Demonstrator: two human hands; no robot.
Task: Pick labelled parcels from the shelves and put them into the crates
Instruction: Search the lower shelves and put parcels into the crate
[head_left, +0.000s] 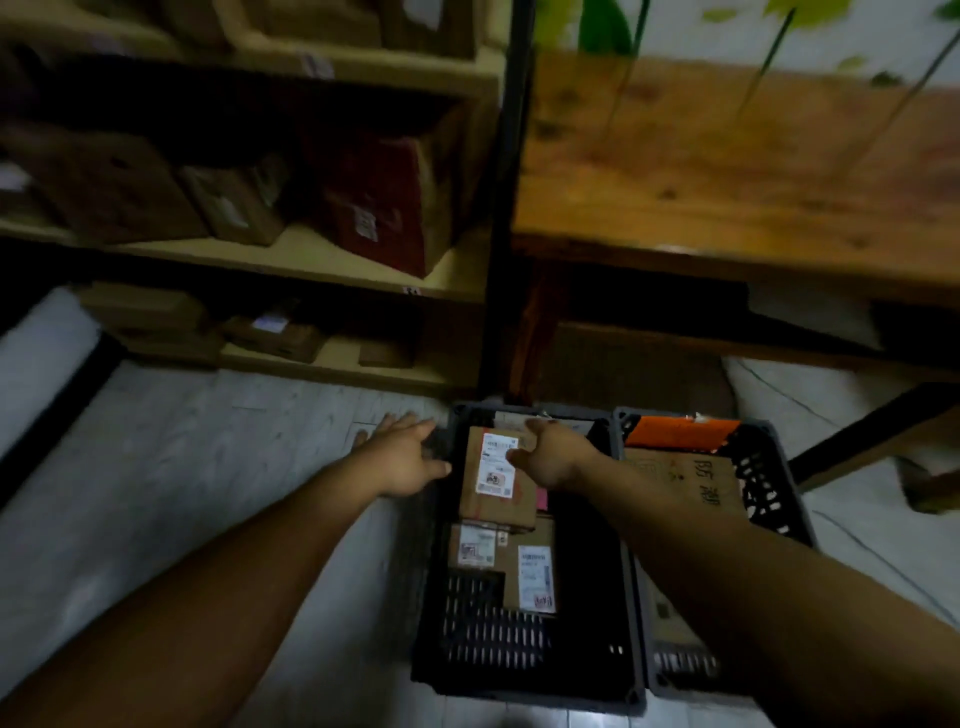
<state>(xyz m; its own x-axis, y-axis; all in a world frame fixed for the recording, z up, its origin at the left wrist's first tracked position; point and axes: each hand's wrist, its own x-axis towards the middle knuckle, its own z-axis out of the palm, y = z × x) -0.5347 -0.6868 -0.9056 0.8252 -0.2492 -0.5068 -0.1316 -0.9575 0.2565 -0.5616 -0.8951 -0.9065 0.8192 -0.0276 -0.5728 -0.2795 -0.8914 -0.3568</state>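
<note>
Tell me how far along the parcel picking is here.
Done: the left crate holds several labelled parcels, and the right crate holds an orange parcel and a brown box. In hand: nothing; the left hand and right hand are open beside the top parcel. Left: boxes, including a red box, sit on the shelves.

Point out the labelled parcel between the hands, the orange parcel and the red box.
labelled parcel (497, 464), head view, its white label
orange parcel (675, 432), head view, its top face
red box (374, 202), head view, its front face
</note>
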